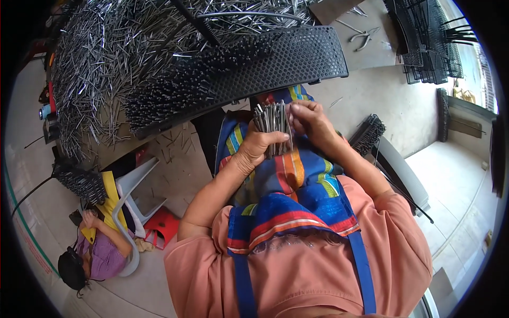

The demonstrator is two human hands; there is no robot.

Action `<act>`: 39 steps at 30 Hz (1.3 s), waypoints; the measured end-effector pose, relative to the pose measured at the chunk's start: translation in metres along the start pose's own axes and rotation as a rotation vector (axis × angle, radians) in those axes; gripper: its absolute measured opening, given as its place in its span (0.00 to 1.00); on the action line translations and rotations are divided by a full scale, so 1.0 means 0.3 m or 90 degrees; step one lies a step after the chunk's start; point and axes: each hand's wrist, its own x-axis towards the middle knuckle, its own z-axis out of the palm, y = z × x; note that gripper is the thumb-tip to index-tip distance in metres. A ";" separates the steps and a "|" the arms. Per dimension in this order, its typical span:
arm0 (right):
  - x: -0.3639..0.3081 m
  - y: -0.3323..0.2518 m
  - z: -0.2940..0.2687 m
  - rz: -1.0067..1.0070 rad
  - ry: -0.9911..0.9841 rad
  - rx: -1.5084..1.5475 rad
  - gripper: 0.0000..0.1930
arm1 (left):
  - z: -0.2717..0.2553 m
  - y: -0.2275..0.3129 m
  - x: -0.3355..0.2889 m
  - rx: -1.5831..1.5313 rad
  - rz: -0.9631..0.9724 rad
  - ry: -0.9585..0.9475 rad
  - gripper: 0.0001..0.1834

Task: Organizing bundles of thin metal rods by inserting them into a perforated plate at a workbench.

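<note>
While the left hand (261, 146) grips a bundle (271, 124), the right hand (312, 123) meets its edge.
Bundle: thin metal rods, side by side, above the striped apron (290, 172), near the black perforated tray (302, 52). Left hand: curled round it, thumb across. Right hand: fingers bent together; cannot tell whether pinching a rod.

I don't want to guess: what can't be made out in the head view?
In the head view:
Left hand: most fingers hidden behind the bundle of metal pieces.
Right hand: fingertips too small to tell if they pinch a piece.
Loose pile: cut off by the top edge.
Co-worker's hand: too small to tell what it holds.
</note>
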 end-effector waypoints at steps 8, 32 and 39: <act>0.052 -0.025 0.041 -0.019 0.075 -0.193 0.04 | -0.004 0.005 0.023 -0.044 0.057 0.131 0.23; 0.115 -0.088 0.052 -0.004 0.082 -0.228 0.04 | -0.120 -0.005 0.011 -0.133 0.077 0.165 0.20; 0.231 -0.156 0.102 -0.521 0.152 -0.322 0.04 | -0.087 0.028 -0.008 -0.190 0.033 0.118 0.19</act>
